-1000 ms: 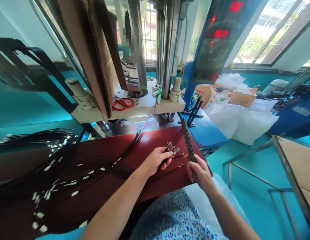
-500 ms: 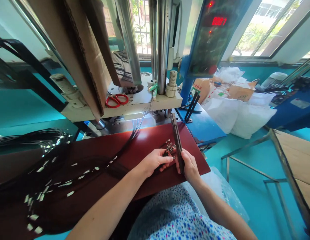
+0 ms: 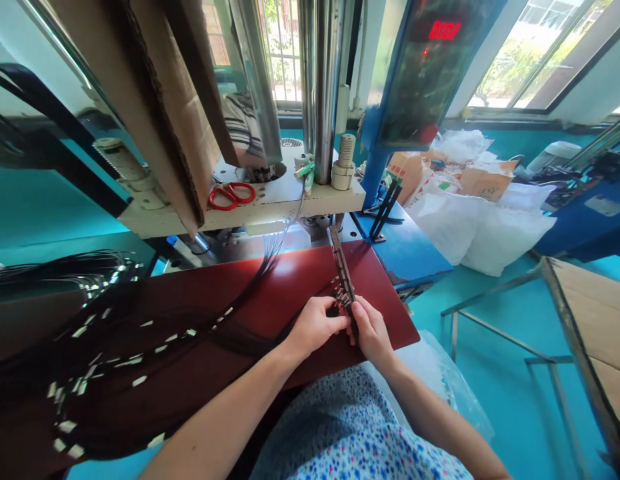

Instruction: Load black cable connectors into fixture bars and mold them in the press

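Note:
My left hand (image 3: 317,325) is closed around a bunch of thin black cables, whose small metal connectors (image 3: 343,295) stick out past the fingertips. My right hand (image 3: 371,328) grips the near end of a long, narrow dark bar (image 3: 342,261) with a row of slots along it. The bar points away from me, tilted slightly left, over the dark red board (image 3: 290,287). The connectors lie against or very near the bar's left side; actual contact cannot be made out. The fingers hide the bar's near end and part of the cables.
Black cables with white tags (image 3: 135,360) spread over the board's left side. Behind it stands a press with a pale plate (image 3: 190,217), red-handled scissors (image 3: 232,196) and metal columns (image 3: 324,93). A blue control box (image 3: 415,80) rises at right, above a blue side table (image 3: 410,247).
The bar has shifted left and tilted, closing the gap to the connectors in my left hand. My right hand has moved left with it.

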Motion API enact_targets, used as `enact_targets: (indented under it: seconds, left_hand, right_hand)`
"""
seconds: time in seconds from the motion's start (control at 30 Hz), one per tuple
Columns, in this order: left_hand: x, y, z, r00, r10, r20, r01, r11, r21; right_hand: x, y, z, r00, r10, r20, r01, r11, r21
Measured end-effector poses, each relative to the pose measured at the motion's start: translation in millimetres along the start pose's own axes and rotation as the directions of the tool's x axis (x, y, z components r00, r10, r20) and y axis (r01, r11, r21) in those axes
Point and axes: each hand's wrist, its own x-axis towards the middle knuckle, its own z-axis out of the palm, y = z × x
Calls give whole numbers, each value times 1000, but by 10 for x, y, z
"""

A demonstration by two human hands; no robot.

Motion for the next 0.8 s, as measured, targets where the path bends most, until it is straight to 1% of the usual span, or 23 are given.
enact_targets:
  seconds: [0.07, 0.13, 0.23, 0.37, 0.47, 0.57, 0.63, 0.7, 0.8]
  left_hand:
    - [-2, -5, 5, 1000, 23, 2, -23, 1000, -1]
    - [-9, 14, -14, 999, 23, 38, -22, 999, -34]
    - [-1, 63, -98, 996, -6, 86, 22, 983, -182]
    - [64, 88, -232, 994, -13, 106, 58, 901, -431]
    - [112, 74, -259, 992, -62, 110, 109, 859, -501]
    - [132, 61, -226, 989, -116, 94, 147, 864, -481]
    - [128, 60, -186, 987, -131, 90, 157, 891, -426]
    - [115, 66, -138, 990, -118, 80, 138, 931, -338]
    - [87, 82, -74, 996, -63, 60, 75, 973, -219]
  right_hand:
    - [6, 10, 8, 999, -31, 8, 32, 998, -49]
    - [6, 10, 8, 999, -30, 30, 31, 999, -35]
    - [-7, -7, -8, 1000, -2, 29, 0, 999, 44]
    - [-23, -38, -31, 1000, -7, -18, 9, 997, 76]
    - [-25, -32, -39, 1000, -6, -21, 8, 996, 90]
    - [-26, 5, -42, 1000, 11, -25, -7, 989, 149]
    - [-29, 31, -48, 999, 21, -34, -14, 982, 190]
    - [-31, 45, -56, 999, 30, -36, -22, 977, 210]
    - [-30, 42, -70, 999, 42, -26, -36, 975, 217]
